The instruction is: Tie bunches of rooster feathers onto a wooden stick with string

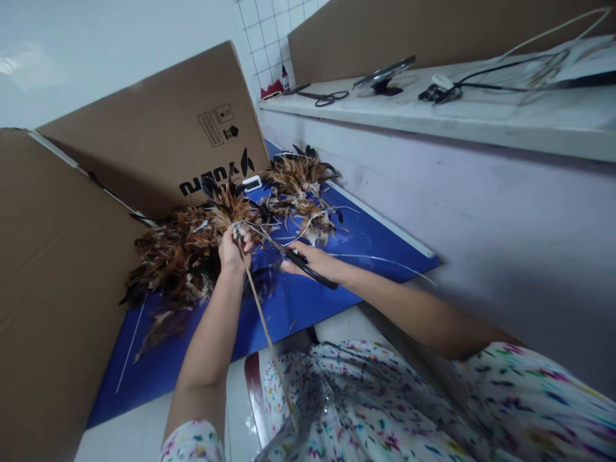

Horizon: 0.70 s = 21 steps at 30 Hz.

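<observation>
My left hand point(234, 251) is closed around the base of a bunch of brown and black feathers point(231, 206), whose tips fan out away from me. From that grip a long thin tan cord point(264, 321) runs down toward my lap. My right hand point(310, 262) is wrapped round the black handles of a pair of scissors point(315, 274). The scissor blades point left and reach the feather bases beside my left fingers; whether they touch is too small to tell. A large heap of loose feathers point(176, 250) lies just left of my left hand.
A second feather pile point(301, 173) lies farther back on the blue board point(293, 305), near a small white device point(251, 184). Cardboard point(158, 128) stands behind and at left. On the white ledge point(433, 119) at right are another pair of scissors point(330, 98), a phone-like device point(385, 72) and cables.
</observation>
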{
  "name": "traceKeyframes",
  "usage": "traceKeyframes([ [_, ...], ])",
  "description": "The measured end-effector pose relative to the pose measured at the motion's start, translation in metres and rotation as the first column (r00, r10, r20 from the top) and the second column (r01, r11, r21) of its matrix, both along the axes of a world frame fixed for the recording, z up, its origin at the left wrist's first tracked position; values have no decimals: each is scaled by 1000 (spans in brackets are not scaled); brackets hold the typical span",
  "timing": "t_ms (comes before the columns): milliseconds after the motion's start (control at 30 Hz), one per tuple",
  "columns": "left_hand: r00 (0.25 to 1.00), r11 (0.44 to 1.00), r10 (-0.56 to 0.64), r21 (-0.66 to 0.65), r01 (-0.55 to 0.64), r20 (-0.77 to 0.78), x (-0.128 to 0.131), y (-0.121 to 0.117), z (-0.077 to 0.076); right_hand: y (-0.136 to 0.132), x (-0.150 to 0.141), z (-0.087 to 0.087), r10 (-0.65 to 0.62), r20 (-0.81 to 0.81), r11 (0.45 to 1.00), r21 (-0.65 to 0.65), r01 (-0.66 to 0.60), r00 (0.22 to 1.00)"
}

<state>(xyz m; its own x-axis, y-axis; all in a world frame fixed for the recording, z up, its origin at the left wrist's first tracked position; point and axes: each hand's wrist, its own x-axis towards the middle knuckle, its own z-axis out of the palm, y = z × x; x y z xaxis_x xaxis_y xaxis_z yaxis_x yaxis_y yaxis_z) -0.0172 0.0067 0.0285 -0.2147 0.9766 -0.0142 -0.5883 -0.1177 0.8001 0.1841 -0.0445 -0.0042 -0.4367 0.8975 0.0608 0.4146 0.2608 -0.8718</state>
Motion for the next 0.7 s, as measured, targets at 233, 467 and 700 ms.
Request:
traceKeyframes([
  [233,998,997,-56,-44,57,26,3,-4,1,0,-3,2,-18,119,999,30,15,993],
  [467,998,995,-62,-82,61,-1,7,-5,1,1,-3,-1,-78,106,992,109,66,991],
  [700,998,993,-55,-101,55,3,10,-6,-1,6,-2,-6,-100,84,977,196,82,991],
])
